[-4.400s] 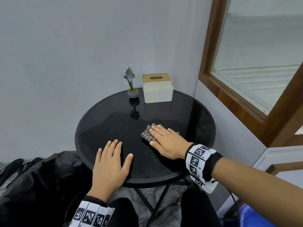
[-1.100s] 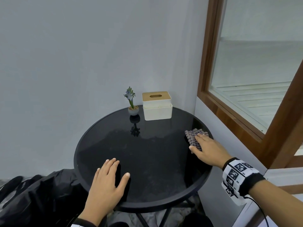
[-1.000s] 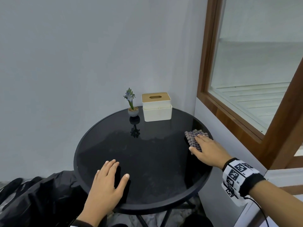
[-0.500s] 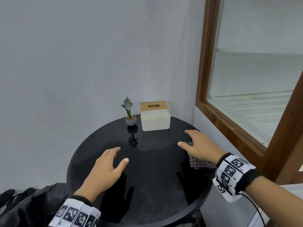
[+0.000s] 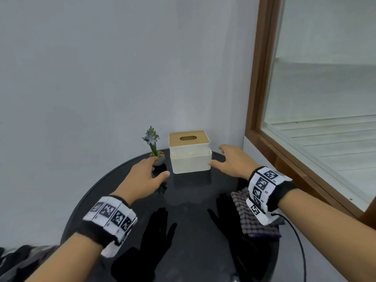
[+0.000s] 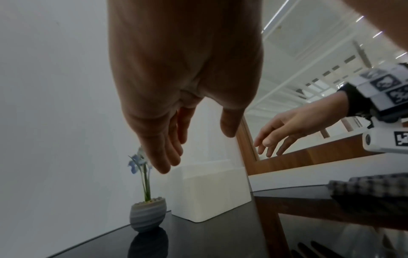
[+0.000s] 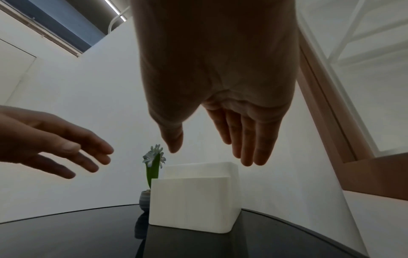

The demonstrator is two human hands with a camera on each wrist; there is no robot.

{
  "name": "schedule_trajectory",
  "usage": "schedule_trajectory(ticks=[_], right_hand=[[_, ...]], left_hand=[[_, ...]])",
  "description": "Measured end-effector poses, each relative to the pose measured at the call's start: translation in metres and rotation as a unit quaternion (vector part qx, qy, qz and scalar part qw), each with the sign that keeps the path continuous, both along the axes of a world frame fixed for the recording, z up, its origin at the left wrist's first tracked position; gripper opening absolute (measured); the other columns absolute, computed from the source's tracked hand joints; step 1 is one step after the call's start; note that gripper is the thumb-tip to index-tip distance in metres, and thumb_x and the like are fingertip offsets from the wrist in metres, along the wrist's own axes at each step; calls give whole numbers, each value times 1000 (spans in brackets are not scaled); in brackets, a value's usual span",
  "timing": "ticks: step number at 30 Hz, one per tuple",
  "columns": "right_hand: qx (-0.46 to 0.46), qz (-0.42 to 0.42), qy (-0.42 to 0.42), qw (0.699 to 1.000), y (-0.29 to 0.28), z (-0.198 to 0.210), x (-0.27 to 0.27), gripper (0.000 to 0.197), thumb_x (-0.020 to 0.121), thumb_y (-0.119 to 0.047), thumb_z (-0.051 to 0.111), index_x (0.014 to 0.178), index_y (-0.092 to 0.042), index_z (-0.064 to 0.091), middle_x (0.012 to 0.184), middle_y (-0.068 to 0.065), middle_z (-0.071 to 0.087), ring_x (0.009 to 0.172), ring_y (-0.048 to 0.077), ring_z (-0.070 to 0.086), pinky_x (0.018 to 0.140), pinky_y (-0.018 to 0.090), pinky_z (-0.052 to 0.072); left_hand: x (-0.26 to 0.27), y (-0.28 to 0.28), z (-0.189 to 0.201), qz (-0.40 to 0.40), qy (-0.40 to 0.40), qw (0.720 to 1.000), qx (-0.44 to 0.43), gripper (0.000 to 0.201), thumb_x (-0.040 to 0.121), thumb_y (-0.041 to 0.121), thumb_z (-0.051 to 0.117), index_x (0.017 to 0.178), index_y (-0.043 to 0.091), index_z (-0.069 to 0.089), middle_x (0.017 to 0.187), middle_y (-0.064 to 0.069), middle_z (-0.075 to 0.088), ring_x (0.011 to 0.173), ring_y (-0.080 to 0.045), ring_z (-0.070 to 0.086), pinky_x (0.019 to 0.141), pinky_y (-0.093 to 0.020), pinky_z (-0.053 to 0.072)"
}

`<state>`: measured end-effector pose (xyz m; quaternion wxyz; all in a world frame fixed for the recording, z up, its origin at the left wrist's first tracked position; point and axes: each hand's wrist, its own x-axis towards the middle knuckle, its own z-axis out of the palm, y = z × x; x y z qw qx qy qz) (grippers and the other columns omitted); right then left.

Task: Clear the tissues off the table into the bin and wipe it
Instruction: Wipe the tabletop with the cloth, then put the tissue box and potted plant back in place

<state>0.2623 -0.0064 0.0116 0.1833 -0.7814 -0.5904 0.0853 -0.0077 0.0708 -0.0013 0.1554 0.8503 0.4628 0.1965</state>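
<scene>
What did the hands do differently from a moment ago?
The right hand let go of the checked cloth, which now lies at the table's right edge, and reached forward to the tissue box. The left hand lifted off the table and reached forward too. Both are open. The box and the small potted plant stayed put.

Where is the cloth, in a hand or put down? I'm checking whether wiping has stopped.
Put down. The checked cloth lies on the table; right hand and left hand are open, holding nothing.
</scene>
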Motion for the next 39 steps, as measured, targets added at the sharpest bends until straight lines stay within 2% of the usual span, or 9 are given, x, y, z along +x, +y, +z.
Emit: schedule_trajectory(ticks=[7, 11, 13, 16, 22, 26, 31, 34, 39], right_hand=[[-22, -11, 12, 1000, 41, -10, 13, 66, 86, -54, 64, 131, -8, 50, 130, 11, 58, 112, 28, 59, 92, 39, 51], [-37, -6, 32, 999, 57, -17, 17, 44, 87, -48, 66, 111, -13, 56, 111, 8, 61, 89, 20, 55, 76, 31, 46], [-40, -6, 45, 998, 64, -23, 18, 38, 87, -47, 66, 103, -14, 57, 103, 6, 61, 84, 19, 55, 73, 31, 47], [-37, 4, 73, 997, 71, -31, 19, 43, 87, -45, 66, 114, -12, 61, 110, 7, 66, 88, 19, 57, 82, 33, 51], [-35, 17, 85, 996, 78, -39, 19, 46, 89, -42, 64, 127, -16, 59, 123, 6, 65, 106, 24, 62, 92, 35, 52], [-17, 14, 79, 997, 79, -40, 22, 36, 92, -38, 63, 119, -13, 63, 112, 8, 67, 89, 21, 61, 79, 30, 49], [-3, -11, 76, 997, 83, -44, 21, 34, 91, -36, 64, 110, -8, 67, 104, 11, 68, 91, 26, 65, 81, 35, 55], [-5, -15, 77, 997, 84, -44, 21, 36, 90, -36, 66, 112, -7, 67, 105, 12, 69, 92, 28, 66, 84, 38, 57], [-19, -12, 57, 998, 78, -41, 22, 41, 89, -40, 67, 115, -9, 67, 109, 12, 69, 94, 28, 65, 82, 35, 54]], left_hand=[[49, 55, -16, 21, 9, 999, -27, 51, 85, 51, 62, 114, 9, 55, 121, -12, 62, 114, -29, 56, 92, -37, 45], [62, 78, -24, 30, 14, 999, -41, 57, 84, 54, 63, 118, 9, 54, 116, -8, 60, 113, -29, 55, 91, -38, 46], [65, 87, -27, 37, 8, 998, -56, 60, 82, 54, 65, 121, 10, 55, 115, -5, 61, 112, -26, 55, 93, -37, 48], [71, 96, -29, 30, 8, 998, -63, 52, 80, 55, 65, 112, 14, 60, 103, -1, 66, 101, -22, 61, 90, -37, 51], [80, 100, -32, 11, -2, 998, -69, 49, 84, 44, 68, 120, 12, 63, 111, -3, 69, 101, -20, 63, 84, -26, 47], [79, 101, -34, 11, -10, 999, -52, 45, 84, 42, 70, 117, 12, 64, 96, 0, 66, 89, -17, 59, 78, -25, 43], [78, 97, -33, 17, -12, 999, -43, 32, 85, 38, 70, 105, 14, 64, 78, 8, 55, 84, -18, 57, 74, -27, 39], [77, 95, -32, 19, -9, 999, -38, 28, 85, 38, 70, 98, 15, 64, 75, 9, 54, 82, -17, 55, 74, -28, 39], [75, 88, -33, 17, -24, 999, -43, 34, 83, 39, 72, 105, 13, 66, 81, 6, 58, 82, -16, 56, 72, -26, 40]])
